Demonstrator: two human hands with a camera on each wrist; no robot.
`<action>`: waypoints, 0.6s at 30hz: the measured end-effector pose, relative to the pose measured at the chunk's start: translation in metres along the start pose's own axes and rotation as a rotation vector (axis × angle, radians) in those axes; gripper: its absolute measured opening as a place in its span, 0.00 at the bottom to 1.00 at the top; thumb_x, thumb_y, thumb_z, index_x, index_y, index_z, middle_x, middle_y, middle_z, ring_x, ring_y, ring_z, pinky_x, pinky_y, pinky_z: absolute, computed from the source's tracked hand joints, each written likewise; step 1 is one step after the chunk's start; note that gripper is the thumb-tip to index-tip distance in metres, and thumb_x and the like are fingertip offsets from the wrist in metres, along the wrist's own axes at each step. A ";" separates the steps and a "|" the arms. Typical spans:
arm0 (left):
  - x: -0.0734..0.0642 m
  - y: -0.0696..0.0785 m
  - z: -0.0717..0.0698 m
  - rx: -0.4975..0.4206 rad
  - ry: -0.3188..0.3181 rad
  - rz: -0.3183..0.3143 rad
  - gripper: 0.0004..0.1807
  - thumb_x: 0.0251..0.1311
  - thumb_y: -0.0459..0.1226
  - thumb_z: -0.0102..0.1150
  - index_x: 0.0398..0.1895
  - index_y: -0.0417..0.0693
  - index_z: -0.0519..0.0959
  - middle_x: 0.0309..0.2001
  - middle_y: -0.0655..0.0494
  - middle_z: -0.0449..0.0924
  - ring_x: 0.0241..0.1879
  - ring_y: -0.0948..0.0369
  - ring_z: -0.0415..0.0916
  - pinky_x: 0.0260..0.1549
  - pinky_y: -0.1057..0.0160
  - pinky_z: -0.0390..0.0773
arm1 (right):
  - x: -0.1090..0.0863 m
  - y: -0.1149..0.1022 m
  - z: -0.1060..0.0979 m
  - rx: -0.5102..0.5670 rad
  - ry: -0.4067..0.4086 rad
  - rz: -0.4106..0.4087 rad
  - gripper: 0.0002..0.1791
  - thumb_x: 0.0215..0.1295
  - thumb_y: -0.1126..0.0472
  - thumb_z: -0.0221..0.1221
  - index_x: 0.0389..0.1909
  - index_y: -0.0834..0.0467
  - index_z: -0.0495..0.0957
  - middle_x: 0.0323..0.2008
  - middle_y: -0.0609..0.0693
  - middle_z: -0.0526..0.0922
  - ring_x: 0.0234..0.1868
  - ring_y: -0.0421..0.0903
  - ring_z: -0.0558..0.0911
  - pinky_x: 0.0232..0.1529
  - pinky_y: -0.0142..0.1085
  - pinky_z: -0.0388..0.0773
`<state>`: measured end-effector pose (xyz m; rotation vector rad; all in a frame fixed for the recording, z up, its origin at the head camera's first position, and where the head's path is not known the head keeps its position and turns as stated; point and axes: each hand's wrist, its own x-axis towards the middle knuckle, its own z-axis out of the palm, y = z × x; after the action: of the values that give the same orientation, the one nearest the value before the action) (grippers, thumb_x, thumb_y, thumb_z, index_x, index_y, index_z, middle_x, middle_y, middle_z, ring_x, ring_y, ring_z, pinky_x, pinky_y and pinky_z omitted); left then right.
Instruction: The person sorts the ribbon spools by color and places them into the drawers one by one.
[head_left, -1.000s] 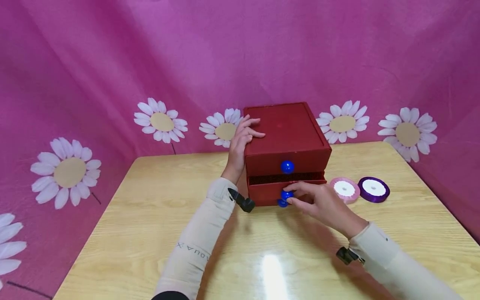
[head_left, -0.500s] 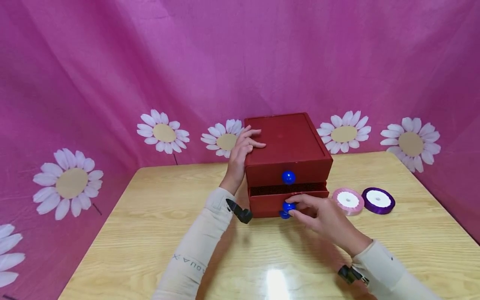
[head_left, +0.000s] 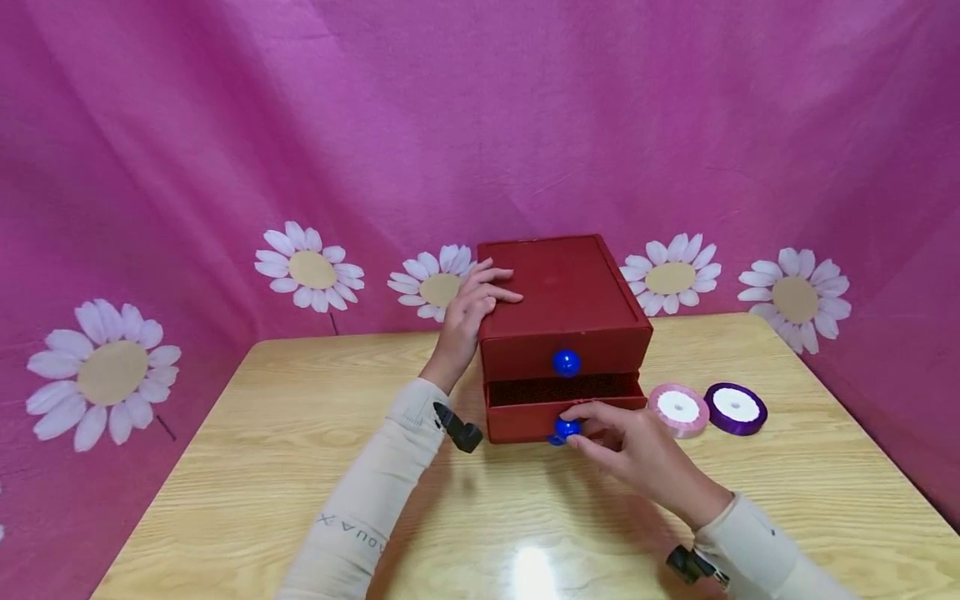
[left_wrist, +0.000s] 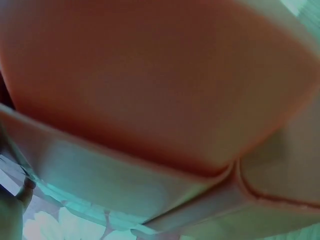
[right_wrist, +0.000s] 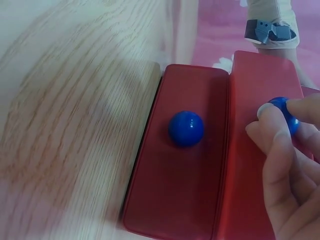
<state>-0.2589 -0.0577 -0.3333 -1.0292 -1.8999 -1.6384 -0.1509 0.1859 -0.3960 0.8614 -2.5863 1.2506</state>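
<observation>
A red drawer box (head_left: 558, 283) stands at the back of the table, with blue ball knobs on its fronts. My right hand (head_left: 637, 450) pinches the blue knob (head_left: 567, 428) of the middle drawer (head_left: 521, 422) between thumb and fingers. That drawer is partly pulled out, with a dark gap above its front. In the right wrist view, the bottom drawer (right_wrist: 175, 185) is closed and its own knob (right_wrist: 186, 129) is untouched. My left hand (head_left: 465, 321) rests against the box's left side, fingers over the top edge. Red box surface (left_wrist: 125, 85), blurred, fills most of the left wrist view.
Right of the box lie a pink ribbon spool (head_left: 678, 409) and a purple ribbon spool (head_left: 737, 408), side by side on the wooden table (head_left: 337, 417). A pink cloth (head_left: 480, 108) with daisies hangs close behind the box.
The middle drawer has come a little farther out toward me, widening the dark gap, with my right hand still on its knob. My left hand stays on the box. The head view shifted slightly.
</observation>
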 end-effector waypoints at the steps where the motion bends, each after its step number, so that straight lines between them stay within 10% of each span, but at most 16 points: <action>1: 0.000 0.001 -0.001 0.006 -0.004 0.000 0.19 0.61 0.27 0.37 0.40 0.27 0.81 0.58 0.31 0.70 0.71 0.39 0.48 0.70 0.50 0.42 | -0.001 -0.001 0.001 0.004 0.001 0.002 0.17 0.58 0.64 0.66 0.48 0.48 0.81 0.33 0.44 0.87 0.27 0.38 0.83 0.28 0.31 0.81; 18: 0.000 0.003 -0.001 0.012 -0.011 0.008 0.19 0.61 0.27 0.38 0.41 0.27 0.81 0.58 0.30 0.70 0.70 0.37 0.49 0.70 0.49 0.44 | -0.015 -0.014 0.002 -0.067 0.008 0.016 0.16 0.57 0.60 0.67 0.46 0.44 0.80 0.24 0.34 0.80 0.17 0.34 0.72 0.18 0.28 0.72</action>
<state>-0.2572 -0.0589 -0.3309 -1.0413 -1.9082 -1.6177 -0.1306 0.1840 -0.3936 0.8232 -2.6172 1.1617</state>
